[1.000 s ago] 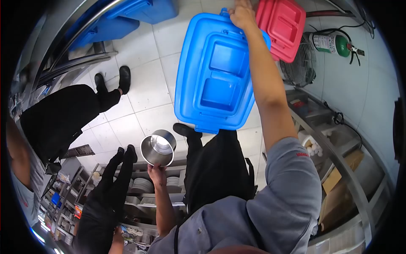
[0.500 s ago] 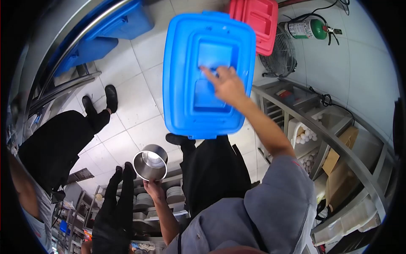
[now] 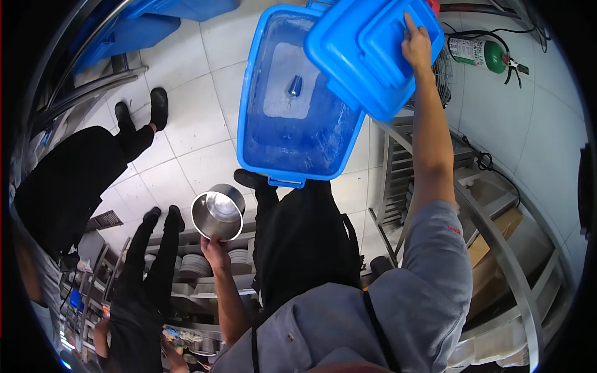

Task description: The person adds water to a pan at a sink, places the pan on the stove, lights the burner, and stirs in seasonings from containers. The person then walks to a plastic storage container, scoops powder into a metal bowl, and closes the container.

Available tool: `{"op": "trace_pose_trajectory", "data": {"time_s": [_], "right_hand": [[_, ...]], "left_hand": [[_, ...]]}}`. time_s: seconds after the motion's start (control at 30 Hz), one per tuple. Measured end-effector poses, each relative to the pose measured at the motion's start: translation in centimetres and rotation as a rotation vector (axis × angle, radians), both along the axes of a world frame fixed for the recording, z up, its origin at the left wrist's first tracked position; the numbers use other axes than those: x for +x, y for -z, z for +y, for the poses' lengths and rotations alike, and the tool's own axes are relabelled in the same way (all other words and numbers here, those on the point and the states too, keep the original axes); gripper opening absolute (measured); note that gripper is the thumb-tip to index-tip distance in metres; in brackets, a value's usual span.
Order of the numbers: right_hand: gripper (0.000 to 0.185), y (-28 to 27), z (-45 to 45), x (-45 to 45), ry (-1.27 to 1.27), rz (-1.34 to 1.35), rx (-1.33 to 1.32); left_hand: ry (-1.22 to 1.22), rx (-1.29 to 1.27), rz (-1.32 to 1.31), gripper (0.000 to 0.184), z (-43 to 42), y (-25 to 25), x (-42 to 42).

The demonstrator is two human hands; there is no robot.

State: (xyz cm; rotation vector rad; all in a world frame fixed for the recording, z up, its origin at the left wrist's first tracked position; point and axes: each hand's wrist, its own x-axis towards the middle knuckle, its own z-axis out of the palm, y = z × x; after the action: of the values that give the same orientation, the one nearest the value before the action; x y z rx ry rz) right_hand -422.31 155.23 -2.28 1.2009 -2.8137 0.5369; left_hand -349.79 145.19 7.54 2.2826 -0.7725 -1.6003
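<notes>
My left hand (image 3: 215, 253) grips a shiny round metal pot (image 3: 216, 217) by its near side, its mouth tilted up and nothing visible inside. My right hand (image 3: 417, 47) holds a blue plastic lid (image 3: 367, 53) by its recessed middle, swung to the right and tilted. Under it stands a deep blue storage bin (image 3: 254, 118), its upper right corner covered by the lid. At the bottom of the bin lies a pale patch (image 3: 280, 99), and on it a small shiny object like a scoop (image 3: 295, 87). White residue marks the bin's inner walls.
A metal rack (image 3: 497, 230) with trays stands at my right, with a green fire extinguisher (image 3: 482, 55) beyond. Blue bins (image 3: 137, 37) are at upper left. Two other people in black trousers (image 3: 59, 186) stand at my left, near shelves with stacked plates (image 3: 194, 266).
My right hand has lifted the lid off the bin and carried it up and to the right, uncovering the inside. The pot in my left hand has shifted slightly.
</notes>
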Motion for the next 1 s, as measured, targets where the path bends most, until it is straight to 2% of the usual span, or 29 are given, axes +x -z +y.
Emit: {"op": "trace_pose_trajectory", "data": {"time_s": [0.07, 0.23, 0.3, 0.37, 0.43, 0.47, 0.5, 0.53, 0.6, 0.67, 0.73, 0.77, 0.8, 0.83, 0.9, 0.97, 1.0], "right_hand": [[0.051, 0.8, -0.6, -0.9, 0.099, 0.153, 0.091], [0.058, 0.6, -1.1, -2.2, 0.178, 0.149, 0.288], [0.046, -2.7, -2.0, 1.1, 0.232, 0.4, 0.236], [0.027, -6.6, -3.8, 8.0, 0.135, 0.454, -0.16], [0.011, -7.0, -5.0, 18.4, -0.085, 0.064, -0.352], [0.011, -7.0, -6.7, 24.2, -0.117, -0.015, -0.266], [0.013, -4.8, -7.2, 28.1, -0.151, -0.244, -0.096], [0.018, -0.5, -7.6, 29.9, -0.203, -0.468, 0.27], [0.021, 11.1, -7.7, 31.9, -0.077, -0.748, 0.688], [0.023, 23.6, -5.8, 32.4, 0.109, -0.79, 0.858], [0.023, 36.4, -4.0, 31.8, 0.131, -0.837, 0.84], [0.024, 40.1, -3.4, 31.5, 0.156, -0.865, 0.801], [0.024, 42.8, -4.6, 31.1, 0.155, -0.865, 0.775], [0.026, 45.1, -5.3, 31.1, 0.255, -0.911, 0.719], [0.03, 48.1, -2.4, 33.1, 0.408, -0.98, 0.699], [0.033, 49.4, -3.8, 33.5, 0.809, -0.965, 0.583], [0.034, 48.6, -4.1, 33.8, 0.931, -1.014, 0.491]], "left_hand": [[0.007, -0.001, -0.033, 0.028, -0.1, 0.0, 0.0], [0.02, -0.023, -0.039, 0.027, -0.9, -0.6, -0.5], [-0.016, -0.019, -0.033, 0.027, -0.7, -0.5, 0.4], [-0.037, -0.014, 0.016, 0.026, -0.5, 0.6, 1.7], [-0.048, -0.013, 0.019, 0.026, -0.1, 1.2, 2.6], [-0.056, -0.009, -0.006, 0.026, 0.0, 1.8, 2.9], [-0.064, -0.006, -0.03, 0.027, 0.2, 2.6, 3.1], [-0.07, 0.005, -0.044, 0.027, 0.5, 3.2, 3.4], [-0.05, 0.009, -0.077, 0.027, 0.8, 4.6, 3.6], [-0.049, 0.031, -0.126, 0.028, 0.8, 5.3, 2.4], [0.011, 0.063, -0.167, 0.036, 2.0, 6.8, 5.5], [0.113, 0.143, -0.29, 0.042, 2.3, 6.6, 5.8], [0.031, 0.158, -0.325, 0.037, 2.4, 6.5, 5.3], [-0.069, 0.026, -0.291, 0.041, 3.2, 7.6, 5.7], [-0.043, 0.141, -0.375, 0.045, 3.3, 7.3, 6.5], [-0.015, 0.178, -0.341, 0.043, 3.6, 8.0, 7.2], [0.003, 0.17, -0.34, 0.043, 3.5, 8.4, 7.4]]}}
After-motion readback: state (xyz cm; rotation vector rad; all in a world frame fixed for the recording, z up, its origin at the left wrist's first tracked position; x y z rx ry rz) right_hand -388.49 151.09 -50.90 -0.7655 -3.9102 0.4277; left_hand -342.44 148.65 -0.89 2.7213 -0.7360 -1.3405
